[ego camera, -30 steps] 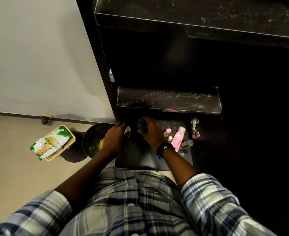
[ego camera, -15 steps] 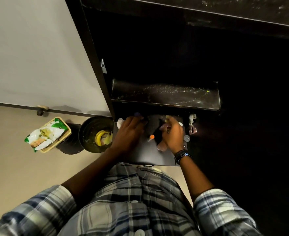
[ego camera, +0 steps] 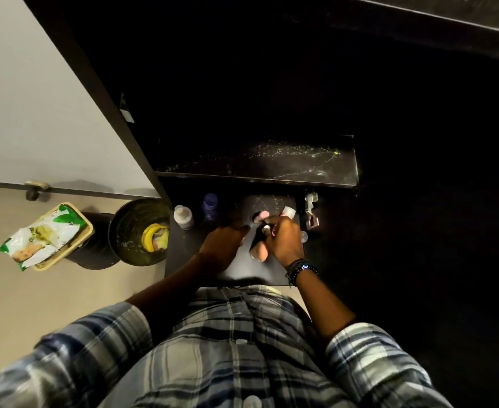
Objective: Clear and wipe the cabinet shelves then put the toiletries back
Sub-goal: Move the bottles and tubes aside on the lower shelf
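I look down into a dark cabinet. On its bottom shelf point(ego camera: 189, 260) a white-capped bottle point(ego camera: 183, 217) and a dark blue bottle point(ego camera: 210, 206) stand upright at the back left. My left hand point(ego camera: 223, 244) rests low on the shelf, fingers curled; what it holds, if anything, is hidden. My right hand point(ego camera: 282, 240) is closed around several small toiletries, a pink tube point(ego camera: 288, 212) and small pink-capped items point(ego camera: 263, 214) among them. A peach bottle point(ego camera: 259, 251) lies just under that hand. The shelf above point(ego camera: 257, 163) is bare and dusty.
A metal hinge point(ego camera: 310, 209) sits at the shelf's right edge. On the floor to the left stands a black bin point(ego camera: 124, 231) holding a banana peel point(ego camera: 149, 237), beside a basket with a wipes packet point(ego camera: 43, 235). The open white cabinet door point(ego camera: 36, 98) is at left.
My view has tilted further down and closer. The left hand has come off the blue bottle, which now stands at the back left. The right hand still gathers the small items at right.
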